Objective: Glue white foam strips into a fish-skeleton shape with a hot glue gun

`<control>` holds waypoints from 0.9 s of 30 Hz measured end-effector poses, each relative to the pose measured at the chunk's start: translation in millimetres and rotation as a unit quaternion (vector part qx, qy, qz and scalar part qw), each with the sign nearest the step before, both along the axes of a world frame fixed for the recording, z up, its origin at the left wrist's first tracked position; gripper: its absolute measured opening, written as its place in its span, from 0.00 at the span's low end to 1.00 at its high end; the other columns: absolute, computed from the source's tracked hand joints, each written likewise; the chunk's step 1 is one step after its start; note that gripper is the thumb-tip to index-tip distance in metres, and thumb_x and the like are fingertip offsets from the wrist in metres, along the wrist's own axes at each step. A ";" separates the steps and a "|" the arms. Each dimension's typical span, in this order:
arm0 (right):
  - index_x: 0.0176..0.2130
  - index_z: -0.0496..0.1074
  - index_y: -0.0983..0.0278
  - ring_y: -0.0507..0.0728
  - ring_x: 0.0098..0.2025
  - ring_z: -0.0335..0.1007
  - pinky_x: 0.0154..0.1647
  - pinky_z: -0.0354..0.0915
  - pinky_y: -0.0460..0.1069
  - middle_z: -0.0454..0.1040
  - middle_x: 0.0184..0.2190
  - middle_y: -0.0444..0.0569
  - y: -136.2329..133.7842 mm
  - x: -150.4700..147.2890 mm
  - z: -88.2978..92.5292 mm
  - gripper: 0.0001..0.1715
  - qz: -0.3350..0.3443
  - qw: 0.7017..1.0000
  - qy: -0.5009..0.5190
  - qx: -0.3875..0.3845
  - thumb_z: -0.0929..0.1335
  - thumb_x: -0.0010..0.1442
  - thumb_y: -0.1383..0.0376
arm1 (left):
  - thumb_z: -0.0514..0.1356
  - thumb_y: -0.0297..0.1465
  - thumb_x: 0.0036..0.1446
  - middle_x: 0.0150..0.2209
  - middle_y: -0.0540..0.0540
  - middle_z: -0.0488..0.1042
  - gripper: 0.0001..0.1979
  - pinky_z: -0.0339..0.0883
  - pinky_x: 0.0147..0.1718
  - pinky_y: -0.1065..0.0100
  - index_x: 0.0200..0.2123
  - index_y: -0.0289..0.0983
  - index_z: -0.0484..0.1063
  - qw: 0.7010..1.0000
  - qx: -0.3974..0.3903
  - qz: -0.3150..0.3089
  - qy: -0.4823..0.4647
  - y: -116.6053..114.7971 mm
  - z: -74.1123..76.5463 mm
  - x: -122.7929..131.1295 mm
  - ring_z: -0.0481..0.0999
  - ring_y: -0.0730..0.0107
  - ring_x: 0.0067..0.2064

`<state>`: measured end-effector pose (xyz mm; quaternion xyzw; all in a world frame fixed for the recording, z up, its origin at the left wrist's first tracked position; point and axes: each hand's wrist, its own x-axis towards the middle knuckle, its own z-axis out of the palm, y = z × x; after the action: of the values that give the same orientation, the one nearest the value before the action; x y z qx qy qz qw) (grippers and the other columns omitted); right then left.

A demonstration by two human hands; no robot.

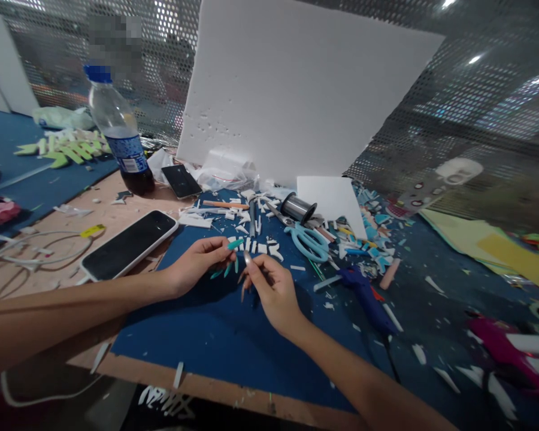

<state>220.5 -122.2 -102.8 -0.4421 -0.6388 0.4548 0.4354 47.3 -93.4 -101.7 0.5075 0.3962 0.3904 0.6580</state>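
Observation:
Over the blue mat [179, 335], my left hand [206, 258] has its fingers curled, with long teal nails pointing right. My right hand [272, 287] faces it almost nail to nail, thumb and fingers drawn together. Anything pinched between the fingertips is too small or hidden to make out. Just beyond the fingers lies a row of small white cut pieces [261, 248]. Light-blue scissors [309, 240] rest past my right hand, beside a spool of thin dark wire or thread [299, 208].
A white phone [130, 245] and a bottle of dark drink [128, 149] stand on the left. To the right are a blue glue gun [368, 299] and a magenta one [507, 353]. A large white board [296, 90] leans behind scattered scraps.

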 end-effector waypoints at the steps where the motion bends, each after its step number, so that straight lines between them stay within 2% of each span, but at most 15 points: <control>1: 0.26 0.66 0.63 0.50 0.20 0.66 0.23 0.63 0.45 0.68 0.19 0.42 0.3 -0.2 -0.3 0.17 0.004 1.000 0.007 -0.006 0.63 0.61 0.55 | 0.59 0.40 0.54 0.23 0.53 0.61 0.15 0.52 0.24 0.75 0.24 0.34 0.65 1.000 0.004 0.002 -0.004 -0.3 -0.1 0.2 0.58 0.80 0.24; 8: 0.26 0.66 0.63 0.50 0.20 0.66 0.24 0.64 0.45 0.67 0.18 0.41 1.3 -1.4 0.9 0.18 0.040 0.998 0.034 -0.039 0.64 0.60 0.54 | 0.57 0.44 0.54 0.21 0.54 0.59 0.18 0.50 0.22 0.74 0.24 0.35 0.63 0.999 0.037 0.011 0.000 0.4 -0.4 0.2 0.55 0.80 0.22; 13: 0.25 0.66 0.63 0.50 0.21 0.65 0.24 0.65 0.45 0.66 0.19 0.42 2.6 -2.1 0.4 0.18 0.049 0.996 0.059 -0.044 0.65 0.59 0.53 | 0.57 0.47 0.53 0.21 0.54 0.59 0.20 0.51 0.23 0.73 0.23 0.35 0.63 0.993 0.101 -0.036 0.056 -3.0 2.7 0.2 0.56 0.79 0.23; 18: 0.26 0.66 0.63 0.50 0.21 0.65 0.23 0.66 0.46 0.66 0.19 0.42 3.4 -2.2 -1.9 0.17 0.072 0.992 0.089 -0.057 0.66 0.58 0.53 | 0.55 0.46 0.55 0.21 0.54 0.60 0.20 0.52 0.23 0.73 0.23 0.35 0.62 0.987 0.131 -0.044 0.079 -5.6 4.2 0.0 0.57 0.78 0.23; 24: 0.27 0.68 0.63 0.51 0.23 0.66 0.28 0.65 0.46 0.68 0.20 0.42 5.1 -1.1 -1.9 0.17 0.044 0.996 0.070 -0.031 0.65 0.59 0.53 | 0.54 0.46 0.57 0.22 0.53 0.60 0.20 0.54 0.25 0.73 0.24 0.35 0.63 0.986 0.135 -0.078 0.062 -7.1 3.8 -0.3 0.58 0.78 0.24; 27: 0.26 0.68 0.63 0.51 0.25 0.67 0.29 0.65 0.46 0.69 0.21 0.42 6.3 0.1 -2.8 0.18 0.022 0.996 0.079 -0.020 0.66 0.57 0.52 | 0.52 0.44 0.58 0.25 0.51 0.63 0.19 0.56 0.29 0.71 0.24 0.35 0.64 0.975 0.172 -0.120 0.070 -10.5 6.3 -1.0 0.61 0.75 0.27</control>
<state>220.5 -115.9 -105.6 -0.3996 -0.6029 0.5103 0.4652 46.3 -103.9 -95.4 0.6829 0.3049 0.3344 0.5734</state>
